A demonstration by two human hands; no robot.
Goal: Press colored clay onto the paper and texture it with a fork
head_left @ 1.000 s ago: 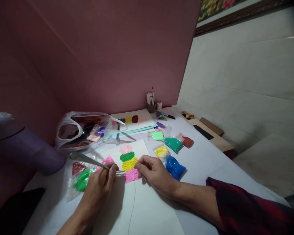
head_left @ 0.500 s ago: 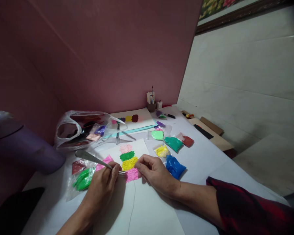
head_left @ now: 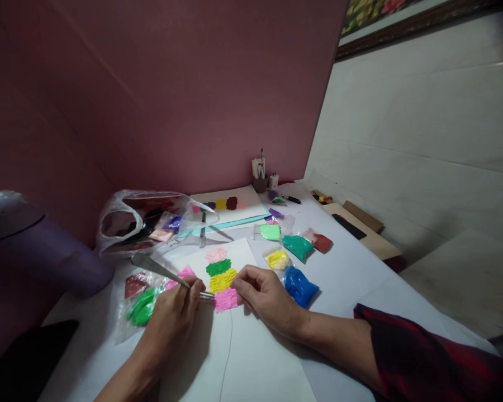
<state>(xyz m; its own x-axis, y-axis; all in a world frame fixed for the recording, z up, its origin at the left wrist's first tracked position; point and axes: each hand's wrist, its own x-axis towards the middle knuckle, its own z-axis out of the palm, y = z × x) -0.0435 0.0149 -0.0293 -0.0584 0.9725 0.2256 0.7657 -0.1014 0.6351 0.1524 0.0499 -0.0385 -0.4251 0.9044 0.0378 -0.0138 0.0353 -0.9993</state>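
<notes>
Now left hand (head_left: 175, 312) clamped fork (head_left: 157, 267) near tines (head_left: 208, 296), sound hold for seemingly stiff, light metal; tines reached pink clay (head_left: 225, 301), likely soft, easily dented, on paper (head_left: 262, 352). Right hand (head_left: 270, 301) sat beside clay, grip impossible to tell.

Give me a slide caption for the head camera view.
Fork in left hand at the left edge of the bottom pink patch; right hand at its right.

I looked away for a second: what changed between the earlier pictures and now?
The handle end of the fork in the left hand has shifted slightly right and higher in view. Nothing was taken up or let go. The right hand, bright pink patch and paper stayed as they were.
</notes>
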